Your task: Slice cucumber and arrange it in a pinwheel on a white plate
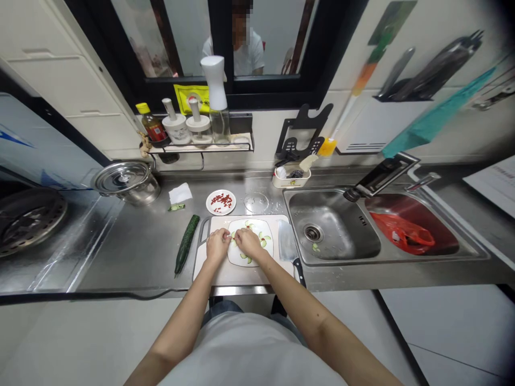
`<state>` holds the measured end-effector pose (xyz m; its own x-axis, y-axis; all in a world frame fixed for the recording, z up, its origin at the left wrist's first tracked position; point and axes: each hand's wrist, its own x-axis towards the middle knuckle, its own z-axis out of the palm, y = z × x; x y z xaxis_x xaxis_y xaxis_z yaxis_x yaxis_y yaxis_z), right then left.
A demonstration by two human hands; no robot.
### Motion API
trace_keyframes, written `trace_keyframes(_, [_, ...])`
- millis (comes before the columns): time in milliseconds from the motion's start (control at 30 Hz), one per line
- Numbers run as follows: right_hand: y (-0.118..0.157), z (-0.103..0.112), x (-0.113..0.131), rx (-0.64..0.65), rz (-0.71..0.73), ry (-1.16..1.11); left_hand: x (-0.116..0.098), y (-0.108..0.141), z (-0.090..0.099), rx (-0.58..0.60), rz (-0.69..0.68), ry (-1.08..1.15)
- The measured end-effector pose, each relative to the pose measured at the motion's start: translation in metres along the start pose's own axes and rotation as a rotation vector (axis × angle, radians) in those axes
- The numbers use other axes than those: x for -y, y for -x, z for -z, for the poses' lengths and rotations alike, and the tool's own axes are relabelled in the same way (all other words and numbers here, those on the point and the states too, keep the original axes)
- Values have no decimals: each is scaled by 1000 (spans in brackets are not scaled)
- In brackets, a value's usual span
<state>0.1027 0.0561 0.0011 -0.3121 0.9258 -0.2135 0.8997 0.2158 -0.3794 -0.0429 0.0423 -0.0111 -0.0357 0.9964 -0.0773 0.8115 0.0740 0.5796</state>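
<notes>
Head view, frame centre: cucumber slices [233,236] lie between left hand [218,244] and right hand [248,242]; whether either grip is closed, I cannot tell.

The left hand [218,246] and right hand [248,242] are close together over a white plate [234,258] with green slices [264,238]. What they pinch is too small to tell. The plate sits on a cutting board [237,276]. A knife [287,241] lies on the right, a long cucumber [186,245] on the left. Red bits [222,201] fill a little round dish [208,203] behind.
</notes>
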Motion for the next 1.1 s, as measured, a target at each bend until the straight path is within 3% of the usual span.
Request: trace_keyframes(1100, [-3,-2,-3,-13,-35,8,-4,-3,-9,25,42,-89])
